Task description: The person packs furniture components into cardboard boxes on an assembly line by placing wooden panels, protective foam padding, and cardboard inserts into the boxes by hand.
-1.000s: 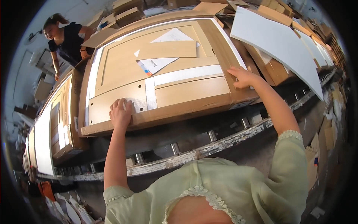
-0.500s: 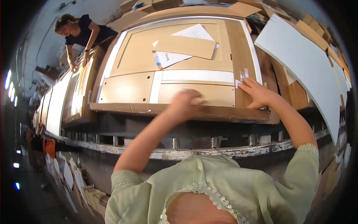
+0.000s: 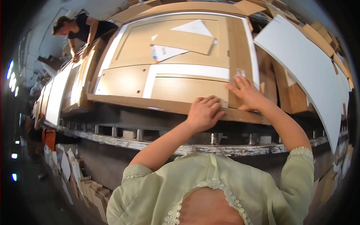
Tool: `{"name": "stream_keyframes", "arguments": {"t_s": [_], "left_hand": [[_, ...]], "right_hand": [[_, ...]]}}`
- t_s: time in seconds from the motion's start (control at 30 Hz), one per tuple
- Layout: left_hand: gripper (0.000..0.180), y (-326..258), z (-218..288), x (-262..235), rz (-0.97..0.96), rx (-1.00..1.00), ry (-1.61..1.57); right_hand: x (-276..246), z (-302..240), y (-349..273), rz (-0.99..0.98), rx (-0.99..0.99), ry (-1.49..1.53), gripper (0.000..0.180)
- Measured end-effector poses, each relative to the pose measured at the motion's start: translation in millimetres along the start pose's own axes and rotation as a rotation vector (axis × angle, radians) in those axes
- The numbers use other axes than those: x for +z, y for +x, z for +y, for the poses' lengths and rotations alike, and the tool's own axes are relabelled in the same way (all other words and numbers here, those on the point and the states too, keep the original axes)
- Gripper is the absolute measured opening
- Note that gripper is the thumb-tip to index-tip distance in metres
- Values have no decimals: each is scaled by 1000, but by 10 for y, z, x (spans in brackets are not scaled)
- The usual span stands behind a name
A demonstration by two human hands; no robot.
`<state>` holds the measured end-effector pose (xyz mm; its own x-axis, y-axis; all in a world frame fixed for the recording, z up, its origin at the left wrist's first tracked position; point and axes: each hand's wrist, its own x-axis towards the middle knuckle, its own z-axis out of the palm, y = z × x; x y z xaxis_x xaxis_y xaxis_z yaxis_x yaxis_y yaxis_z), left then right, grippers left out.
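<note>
Closest to me, the worker's pale green blouse, soft cloth with scalloped trim, leans toward a rail of chipped, flaking paint, with stubby metal rollers behind it. Over these sits the big open carton, squarely before the worker. The left hand curls its fingers over the carton's near edge; whether it pinches the cardboard, I cannot tell. Just beside it, the right hand lies with fingers spread on a smooth brown strip at the right side, clamped on nothing that I can see.

As far as I can judge, the filling is well along: a narrow wood-toned panel and a squarish one with dark round holes lie flat, white filler strips fit between and around them, and beyond is a large panel with a recessed, framed middle. Printed sheets and a thin tan board rest askew on top. What looks undone is the closing: a far flap stands folded out.

To the right a stiff white sheet slants across other cardboard; to the left, farther off, a co-worker bends over another carton.
</note>
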<state>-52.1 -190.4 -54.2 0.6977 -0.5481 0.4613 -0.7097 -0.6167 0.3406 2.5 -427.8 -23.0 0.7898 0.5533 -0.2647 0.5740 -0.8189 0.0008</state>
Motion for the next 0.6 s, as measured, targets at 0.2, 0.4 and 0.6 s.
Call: {"name": "stream_keyframes", "arguments": {"t_s": [0.2, 0.4, 0.6], "left_hand": [[23, -116, 24, -92, -37, -35, -31], [23, -9, -48, -74, -21, -71, -76], [43, 879, -40, -70, 5, -486, -911]], "right_hand": [[-2, 21, -52, 281, -284, 197, 91], [-694, 150, -363, 656, -380, 95, 83], [-1413, 426, -325, 1011, -383, 295, 51]]}}
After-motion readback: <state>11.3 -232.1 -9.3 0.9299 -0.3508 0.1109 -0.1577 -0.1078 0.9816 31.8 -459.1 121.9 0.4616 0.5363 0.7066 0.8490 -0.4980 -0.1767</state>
